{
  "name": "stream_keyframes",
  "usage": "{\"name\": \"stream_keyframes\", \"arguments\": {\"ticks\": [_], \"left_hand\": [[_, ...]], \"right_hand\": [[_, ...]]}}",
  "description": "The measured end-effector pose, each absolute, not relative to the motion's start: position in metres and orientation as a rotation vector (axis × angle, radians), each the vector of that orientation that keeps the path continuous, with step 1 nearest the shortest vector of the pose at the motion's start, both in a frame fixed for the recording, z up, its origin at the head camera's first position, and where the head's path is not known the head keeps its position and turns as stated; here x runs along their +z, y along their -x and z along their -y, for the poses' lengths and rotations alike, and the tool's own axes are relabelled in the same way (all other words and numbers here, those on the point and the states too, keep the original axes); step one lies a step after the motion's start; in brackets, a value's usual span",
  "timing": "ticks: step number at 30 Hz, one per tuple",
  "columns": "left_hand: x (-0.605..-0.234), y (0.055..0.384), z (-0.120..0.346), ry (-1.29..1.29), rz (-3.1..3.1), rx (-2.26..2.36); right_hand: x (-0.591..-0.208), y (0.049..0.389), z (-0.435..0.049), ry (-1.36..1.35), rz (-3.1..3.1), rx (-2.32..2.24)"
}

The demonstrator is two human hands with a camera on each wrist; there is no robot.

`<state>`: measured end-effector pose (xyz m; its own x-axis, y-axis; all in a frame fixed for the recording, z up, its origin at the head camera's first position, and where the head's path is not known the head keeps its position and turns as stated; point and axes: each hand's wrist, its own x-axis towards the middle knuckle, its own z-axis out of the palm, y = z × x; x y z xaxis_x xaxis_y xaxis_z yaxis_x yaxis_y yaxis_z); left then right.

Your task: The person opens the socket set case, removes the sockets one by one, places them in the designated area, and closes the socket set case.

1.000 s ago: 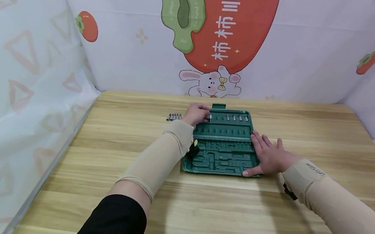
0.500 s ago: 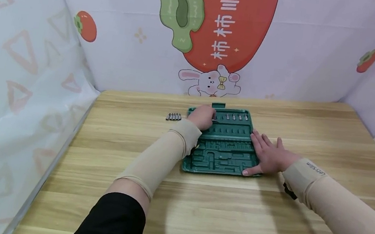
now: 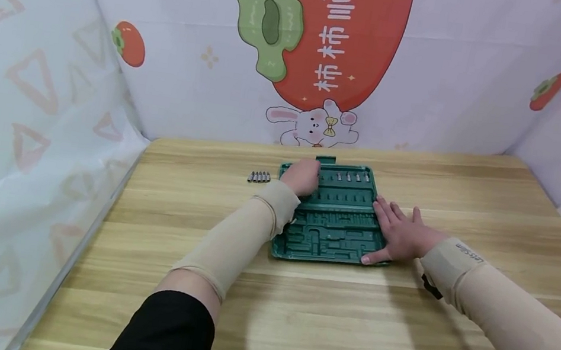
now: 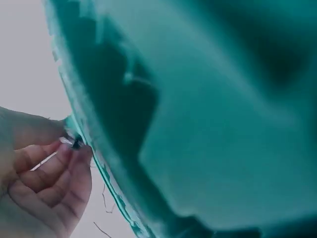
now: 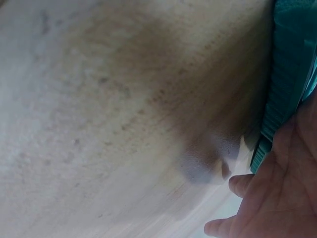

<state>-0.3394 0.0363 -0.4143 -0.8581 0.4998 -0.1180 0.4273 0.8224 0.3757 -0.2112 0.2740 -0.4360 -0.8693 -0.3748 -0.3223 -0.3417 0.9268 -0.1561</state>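
A green plastic tool case (image 3: 330,239) lies unfolded on the wooden table, its two moulded halves facing up. My left hand (image 3: 303,177) is over the upper left part of the case. In the left wrist view, thumb and fingertips of the left hand (image 4: 47,168) pinch a small metal screwdriver bit (image 4: 75,143); the head view hides it. My right hand (image 3: 403,235) rests with spread fingers on the right edge of the case. Several silver bits (image 3: 358,177) stand in slots along the upper right of the case.
To the left of the case, a short row of several loose bits (image 3: 259,177) lies on the wooden table (image 3: 189,210). A latch tab (image 3: 326,159) sticks out from the case's far edge. Printed cloth (image 3: 191,85) hangs behind the table and at both sides.
My left hand has moved slightly right, further over the upper half of the case, covering the bit seen at its fingertips earlier. My right hand has stayed on the case edge.
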Motion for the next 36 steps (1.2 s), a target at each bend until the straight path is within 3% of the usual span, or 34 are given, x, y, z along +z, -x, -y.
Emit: {"name": "stream_keyframes", "arguments": {"ticks": [5,9,36], "left_hand": [[-0.409,0.345,-0.021,-0.381,-2.356,1.372],[-0.408,0.347,-0.011,-0.102,-2.019,1.735],[-0.422,0.356,0.051,0.171,-1.728,2.05]], "right_hand": [[-0.437,0.212,-0.271,0.52,-2.737,-0.119],[-0.438,0.213,-0.271,0.517,-2.727,-0.088],[-0.438,0.213,-0.271,0.524,-2.748,-0.115]]}}
